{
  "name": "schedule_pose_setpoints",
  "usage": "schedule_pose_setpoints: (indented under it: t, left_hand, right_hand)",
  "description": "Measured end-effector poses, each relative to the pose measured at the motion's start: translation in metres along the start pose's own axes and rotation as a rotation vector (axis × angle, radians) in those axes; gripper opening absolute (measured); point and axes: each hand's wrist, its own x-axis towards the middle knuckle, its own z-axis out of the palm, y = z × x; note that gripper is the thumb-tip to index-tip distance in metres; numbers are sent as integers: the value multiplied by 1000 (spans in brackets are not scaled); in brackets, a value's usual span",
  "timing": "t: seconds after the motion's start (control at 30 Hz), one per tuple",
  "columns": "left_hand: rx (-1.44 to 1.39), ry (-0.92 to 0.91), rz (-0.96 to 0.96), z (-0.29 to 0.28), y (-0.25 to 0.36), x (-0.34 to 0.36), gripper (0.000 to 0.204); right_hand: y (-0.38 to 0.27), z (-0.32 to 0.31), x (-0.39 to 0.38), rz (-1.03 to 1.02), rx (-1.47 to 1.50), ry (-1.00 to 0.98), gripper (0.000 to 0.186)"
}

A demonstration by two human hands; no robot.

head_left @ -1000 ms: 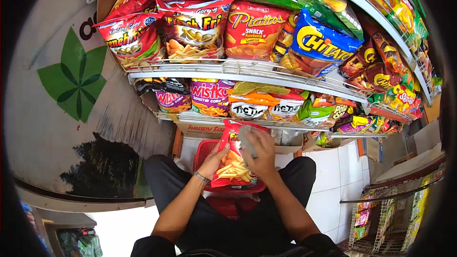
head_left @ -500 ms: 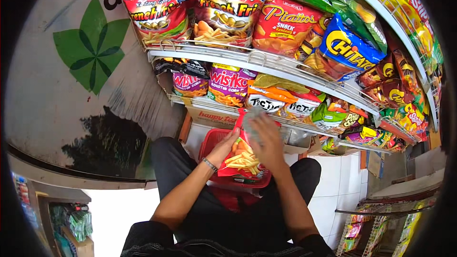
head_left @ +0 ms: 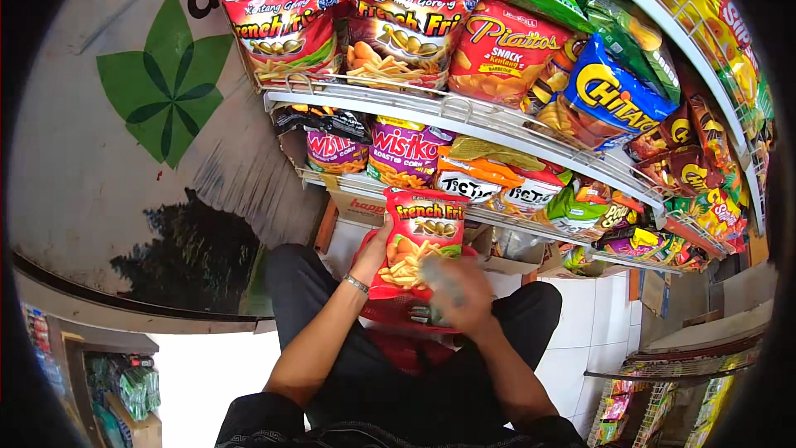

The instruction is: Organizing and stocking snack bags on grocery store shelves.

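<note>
My left hand (head_left: pixel 373 255) grips the left edge of a red bag of potato snacks (head_left: pixel 424 236), fingers behind it and thumb along its side. The bag stands roughly upright in front of me, its printed front toward me. In my right hand (head_left: pixel 473 297) is a crumpled grey cloth (head_left: pixel 444 279), smeared by motion, at the lower right of the bag's front. Below the bag, between my legs, is a red plastic basket (head_left: pixel 398 313), mostly hidden by the bag and my hands.
Wire-fronted shelves (head_left: pixel 356 96) full of snack bags curve across the front and right. On the left stands a pale panel (head_left: pixel 75 191) with a green leaf design. Cardboard boxes (head_left: pixel 358 206) sit under the lowest shelf. A low rack (head_left: pixel 655 402) of packets is at lower right.
The cloth in my right hand has moved from the upper part of the bag down to its lower right. The bag's top is uncovered and its front shows more fully.
</note>
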Motion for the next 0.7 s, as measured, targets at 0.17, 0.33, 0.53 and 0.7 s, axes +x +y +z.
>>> schedule_pose_setpoints:
  t: [0.17,0.33,0.53,0.7]
  left_hand:
    - [-164,-113,-95,47,11,-26,68]
    - [-252,-135,-70,16,0,-9,71]
    - [-222,-171,-73,22,12,-14,72]
    - [-260,-300,-196,42,13,-33,59]
  right_hand:
    - [50,-2,15,122,-43,269,36]
    - [18,15,9,-177,-135,-26,42]
    - [-7,13,-4,-200,59,-102,40]
    - [23,-19,11,318,133,439,33]
